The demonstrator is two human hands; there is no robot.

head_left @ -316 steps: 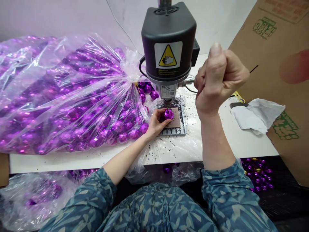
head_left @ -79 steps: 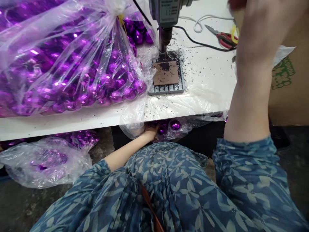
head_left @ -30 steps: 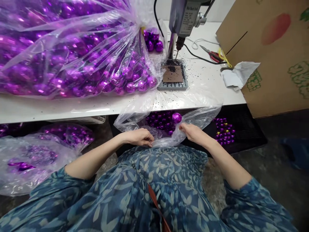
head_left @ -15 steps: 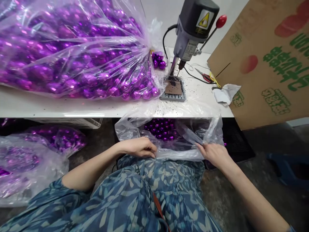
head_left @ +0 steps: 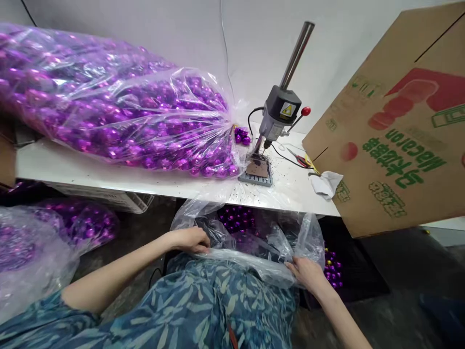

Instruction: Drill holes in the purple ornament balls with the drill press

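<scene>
A clear plastic bag [head_left: 250, 264] hangs spread across my lap below the table edge, its mouth gaping. My left hand [head_left: 191, 239] is closed on the left part of its near rim. On the right side of the same rim, my right hand [head_left: 307, 272] pinches the plastic. Shiny purple beads [head_left: 236, 219] show inside or beneath the opening; I cannot tell which. More purple beads [head_left: 333, 271], with a little yellow among them, lie just beyond my right hand.
A big tied bag of purple faceted balls [head_left: 145, 121] covers the table's left. A small drill press [head_left: 278, 111] stands mid-table on white tabletop [head_left: 210, 189]. Scissors [head_left: 298, 157], crumpled white paper [head_left: 326, 184] and a cardboard box [head_left: 399, 121] are to the right. Another filled bag [head_left: 32, 257] sits lower left.
My view has tilted up and swung, showing more wall and box. My left hand has moved left along the rim, farther from my right hand. Both still grip the bag.
</scene>
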